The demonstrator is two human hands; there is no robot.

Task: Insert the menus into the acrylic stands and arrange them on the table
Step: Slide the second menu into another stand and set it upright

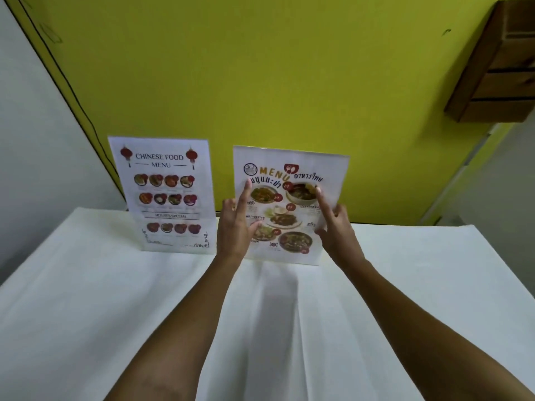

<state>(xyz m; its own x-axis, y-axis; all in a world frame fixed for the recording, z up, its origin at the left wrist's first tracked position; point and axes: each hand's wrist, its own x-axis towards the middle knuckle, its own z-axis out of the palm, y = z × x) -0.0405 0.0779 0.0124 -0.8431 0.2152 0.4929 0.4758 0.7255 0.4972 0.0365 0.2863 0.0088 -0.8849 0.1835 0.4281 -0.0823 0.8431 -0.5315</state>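
Observation:
A Thai food menu in a clear acrylic stand [292, 169] is upright at the middle back of the white-clothed table [86, 285], slightly tilted. My left hand [236, 224] grips its left edge, with the index finger and thumb on the front face. My right hand [335, 230] grips the right edge the same way. I cannot tell whether its base rests on the cloth or hovers just above it. A Chinese food menu in another acrylic stand [162, 195] stands upright to the left, apart from my hands.
A yellow-green wall [260, 68] rises directly behind the table. A wooden shelf unit [498, 70] hangs on the wall at the upper right. A black cable [72, 94] runs down the wall's left edge.

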